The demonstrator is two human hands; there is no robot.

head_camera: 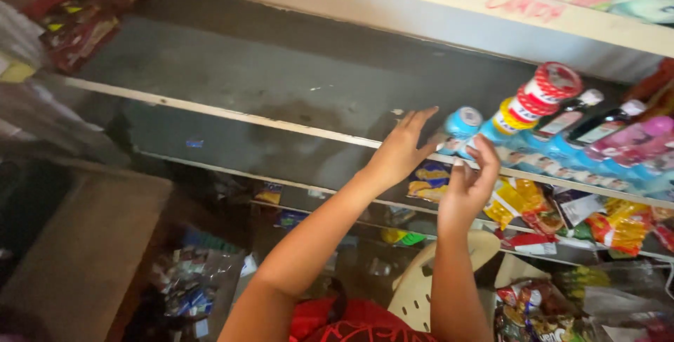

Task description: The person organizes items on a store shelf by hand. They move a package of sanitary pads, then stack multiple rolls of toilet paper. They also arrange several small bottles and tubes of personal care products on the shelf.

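My right hand point(469, 182) is raised to the shelf edge point(281, 123), with its fingers curled round the lower end of a blue bottle with a pale blue cap point(462, 123). This bottle is the leftmost of a row of blue bottles point(562, 152) lying along the shelf. Just left of it, my left hand point(402, 149) is held flat with the fingers apart, its fingertips by the shelf edge, holding nothing.
Yellow point(511, 115) and red-and-white round tubs point(553, 82), dark white-capped bottles point(572, 119) and a pink bottle point(642, 136) crowd the shelf's right end. Snack packets point(618, 226) hang below. A cardboard box point(84, 244) stands lower left, a beige plastic chair point(421, 289) beneath my arms.
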